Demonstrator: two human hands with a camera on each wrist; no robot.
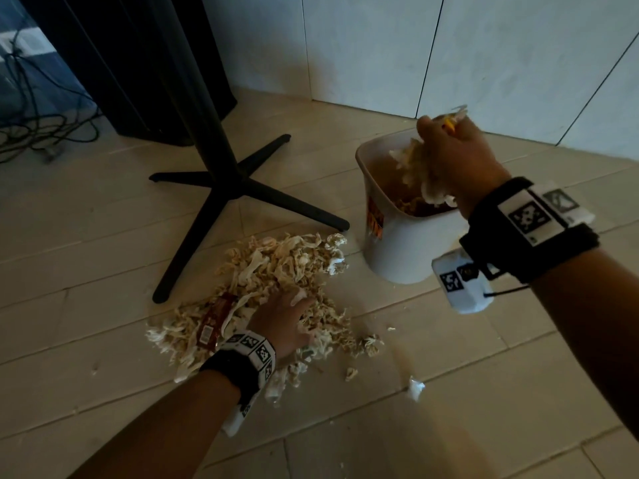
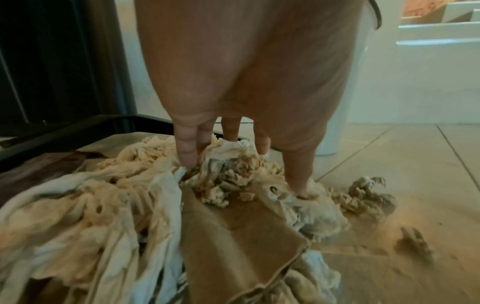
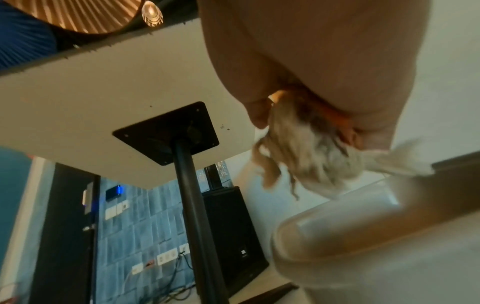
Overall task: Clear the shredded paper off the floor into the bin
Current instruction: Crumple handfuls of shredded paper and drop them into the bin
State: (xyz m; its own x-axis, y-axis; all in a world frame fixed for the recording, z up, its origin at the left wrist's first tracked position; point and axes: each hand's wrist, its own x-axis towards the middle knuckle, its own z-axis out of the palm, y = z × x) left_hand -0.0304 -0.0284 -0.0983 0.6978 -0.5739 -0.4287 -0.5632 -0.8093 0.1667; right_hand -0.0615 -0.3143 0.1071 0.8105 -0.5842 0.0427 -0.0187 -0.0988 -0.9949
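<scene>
A heap of beige shredded paper (image 1: 276,271) lies on the tiled floor, left of the white bin (image 1: 397,250). My left hand (image 1: 301,309) rests on the heap. In the left wrist view its fingers (image 2: 185,152) and thumb dig in around a wad of shreds (image 2: 233,168). My right hand (image 1: 446,153) hovers over the bin's opening and grips a clump of shredded paper (image 1: 411,167) that hangs from the fist. The right wrist view shows that clump (image 3: 311,162) dangling above the bin's rim (image 3: 337,216). More shreds lie inside the bin.
A black cross-shaped table base (image 1: 242,188) stands just behind the heap, one foot near the bin. A brown wrapper (image 1: 214,319) and a cardboard piece (image 2: 233,246) sit among the shreds. Loose scraps (image 1: 416,388) lie to the right. The bin stands near the white wall (image 1: 380,46).
</scene>
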